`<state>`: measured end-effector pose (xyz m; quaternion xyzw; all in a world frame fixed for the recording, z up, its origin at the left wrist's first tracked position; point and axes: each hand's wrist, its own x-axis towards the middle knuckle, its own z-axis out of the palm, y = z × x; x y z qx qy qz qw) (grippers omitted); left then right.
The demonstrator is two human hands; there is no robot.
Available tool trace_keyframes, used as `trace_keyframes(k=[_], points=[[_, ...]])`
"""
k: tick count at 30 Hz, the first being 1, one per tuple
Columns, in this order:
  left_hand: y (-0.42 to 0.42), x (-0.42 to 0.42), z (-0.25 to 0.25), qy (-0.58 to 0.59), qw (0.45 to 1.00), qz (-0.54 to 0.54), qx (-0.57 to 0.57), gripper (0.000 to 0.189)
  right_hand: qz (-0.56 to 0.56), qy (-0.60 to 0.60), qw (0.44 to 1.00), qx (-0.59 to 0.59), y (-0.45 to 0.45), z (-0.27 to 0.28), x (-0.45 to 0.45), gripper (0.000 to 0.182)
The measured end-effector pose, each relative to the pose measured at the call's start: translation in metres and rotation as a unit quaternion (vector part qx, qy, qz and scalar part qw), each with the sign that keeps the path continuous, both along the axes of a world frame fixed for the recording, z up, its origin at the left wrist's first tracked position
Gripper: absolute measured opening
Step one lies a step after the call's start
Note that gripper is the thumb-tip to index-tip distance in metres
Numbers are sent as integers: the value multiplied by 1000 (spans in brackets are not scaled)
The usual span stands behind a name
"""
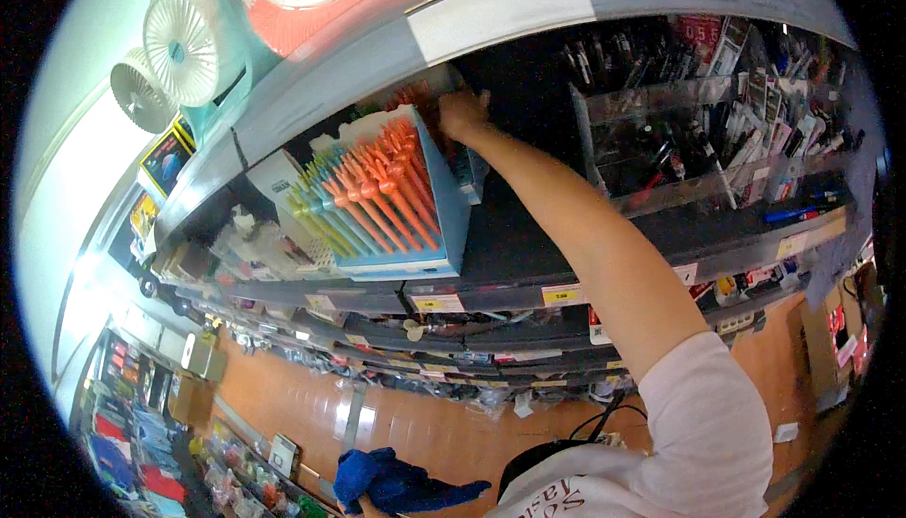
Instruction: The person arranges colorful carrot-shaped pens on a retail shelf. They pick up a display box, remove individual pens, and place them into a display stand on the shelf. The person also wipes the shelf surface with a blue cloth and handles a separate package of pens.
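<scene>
My right hand [463, 114] reaches deep into a dark shelf bay, behind a light-blue cardboard display box [453, 217]. Its fingers are blurred and partly in shadow, so what they touch or hold is unclear. Upright in that box stand rows of orange pens or sticks [386, 192], with blue and green ones [318, 214] on the left. Behind it, near my fingers, more orange items show dimly. Low in the view, my left hand [368, 508] grips a bundled dark-blue cloth [396, 479]; only part of this hand is visible.
Clear divided bins [601, 143] with packaged pens stand on the right of the shelf [502, 288]. Fans, one of them a white and teal fan [180, 51], sit on top at the left. Price tags line the shelf edge. Below is a wood-look floor [417, 419].
</scene>
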<state>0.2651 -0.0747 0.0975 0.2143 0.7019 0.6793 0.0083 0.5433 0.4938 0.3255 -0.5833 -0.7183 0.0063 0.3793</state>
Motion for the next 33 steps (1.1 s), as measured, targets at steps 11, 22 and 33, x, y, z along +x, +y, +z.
trace_keyframes(k=[11, 22, 33], points=[[8, 8, -9, -29, 999, 3, 18, 31, 25, 2, 999, -22, -25, 12, 2, 34], [29, 28, 9, -97, 995, -2, 15, 43, -13, -67, 998, -18, 5, -5, 2, 46], [31, 22, 11, -47, 997, 2, -56, 41, 13, -34, 999, -27, 3, -14, 1, 35]])
